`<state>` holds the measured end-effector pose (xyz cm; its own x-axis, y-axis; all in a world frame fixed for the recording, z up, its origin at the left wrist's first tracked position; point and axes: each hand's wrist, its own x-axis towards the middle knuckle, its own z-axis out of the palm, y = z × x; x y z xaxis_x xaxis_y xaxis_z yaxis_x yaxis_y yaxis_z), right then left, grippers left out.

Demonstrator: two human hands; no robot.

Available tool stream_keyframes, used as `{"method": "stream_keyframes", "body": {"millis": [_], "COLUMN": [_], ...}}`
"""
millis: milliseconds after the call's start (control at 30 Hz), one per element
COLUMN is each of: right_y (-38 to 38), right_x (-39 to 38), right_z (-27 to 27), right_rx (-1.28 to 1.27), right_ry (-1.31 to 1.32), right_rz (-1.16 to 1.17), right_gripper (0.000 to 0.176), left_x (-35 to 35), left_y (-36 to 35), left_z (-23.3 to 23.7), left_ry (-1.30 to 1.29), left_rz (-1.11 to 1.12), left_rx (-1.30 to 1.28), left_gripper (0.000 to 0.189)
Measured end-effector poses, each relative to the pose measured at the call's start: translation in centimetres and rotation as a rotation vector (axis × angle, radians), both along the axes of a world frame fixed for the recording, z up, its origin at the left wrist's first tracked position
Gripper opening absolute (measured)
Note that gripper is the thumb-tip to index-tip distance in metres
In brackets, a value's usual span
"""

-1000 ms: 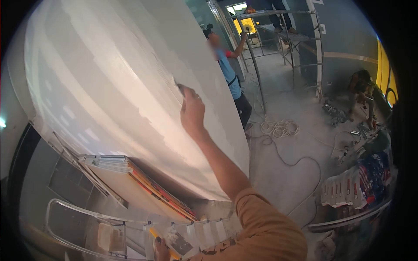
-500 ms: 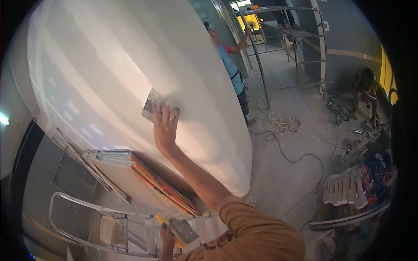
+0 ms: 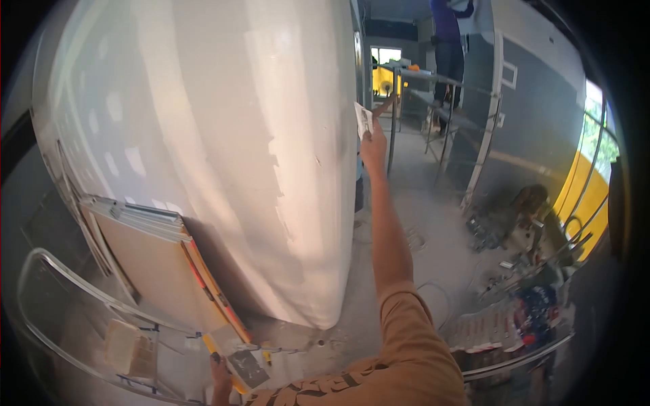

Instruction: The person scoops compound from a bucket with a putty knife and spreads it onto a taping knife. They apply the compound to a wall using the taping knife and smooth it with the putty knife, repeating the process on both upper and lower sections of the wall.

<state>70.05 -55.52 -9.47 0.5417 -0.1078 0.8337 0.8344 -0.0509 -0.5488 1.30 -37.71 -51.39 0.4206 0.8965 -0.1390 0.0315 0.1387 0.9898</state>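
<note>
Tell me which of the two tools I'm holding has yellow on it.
The low tool in your left hand, yellow along its grey blade; the raised tool in your right hand shows no yellow.

Ok, quick tally: one left hand (image 3: 221, 379) and one right hand (image 3: 372, 147) are seen, with two flat tools (image 3: 249, 367) held, one in each. Three other people (image 3: 448, 40) can be counted, one mostly hidden. One scaffold (image 3: 393, 135), one fan (image 3: 386, 87) and one tub (image 3: 130, 348), around eight o'clock, are spotted too.
</note>
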Motion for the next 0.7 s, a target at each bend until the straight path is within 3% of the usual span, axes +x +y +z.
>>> {"method": "stream_keyframes", "body": {"millis": [67, 133, 167, 233, 267, 333, 433, 567, 600, 633, 700], "right_y": [-0.3, -0.2, 0.2, 0.4, 0.5, 3.9, 7.4, 12.0, 12.7, 13.6, 12.6], "right_x": [1.7, 2.0, 1.2, -1.1, -4.7, -6.6, -16.9, -23.2, -23.8, -25.9, -30.4], "right_z": [0.3, 0.0, -0.1, -1.4, -1.2, -4.2, -2.8, -3.3, -4.2, -4.6, -6.3], "right_rx": [-0.087, 0.026, 0.009, 0.031, -0.061, -0.004, 0.059, 0.005, -0.071, 0.019, -0.131], "right_ry": [0.064, 0.113, 0.104, 0.186, 0.104, -0.089, -0.128, -0.089, -0.108, -0.09, -0.04], "right_rz": [0.062, 0.482, 0.472, 0.294, 0.107, -0.257, -0.369, -0.419, -0.297, -0.128, 0.119], "right_gripper": [0.047, 0.047, 0.047, 0.047, 0.047, 0.046, 0.053, 0.057, 0.055, 0.055, 0.052], "left_x": [0.0, -0.3, -0.3, -0.1, -0.4, -0.8, -0.1, 3.6, 5.1, 6.8, 9.0], "left_y": [-0.2, 0.1, 0.1, -0.1, 0.3, 1.7, 2.1, 2.5, 2.6, 2.8, 3.0], "left_z": [-0.3, 0.3, 1.3, 2.7, 2.1, 1.0, 2.5, 4.7, 4.9, 5.3, 7.6], "left_ry": [-0.057, -0.103, -0.116, -0.132, -0.135, -0.137, -0.11, -0.221, -0.219, -0.308, -0.431], "left_rz": [-0.019, 0.0, -0.009, 0.0, -0.014, -0.107, -0.171, -0.27, -0.283, -0.301, -0.37], "left_rx": [-0.05, -0.081, -0.096, -0.171, -0.183, -0.182, -0.182, -0.184, -0.182, -0.203, -0.242], "left_gripper": [0.032, 0.03, 0.03, 0.029, 0.029, 0.029, 0.03, 0.032, 0.032, 0.035, 0.039]}}
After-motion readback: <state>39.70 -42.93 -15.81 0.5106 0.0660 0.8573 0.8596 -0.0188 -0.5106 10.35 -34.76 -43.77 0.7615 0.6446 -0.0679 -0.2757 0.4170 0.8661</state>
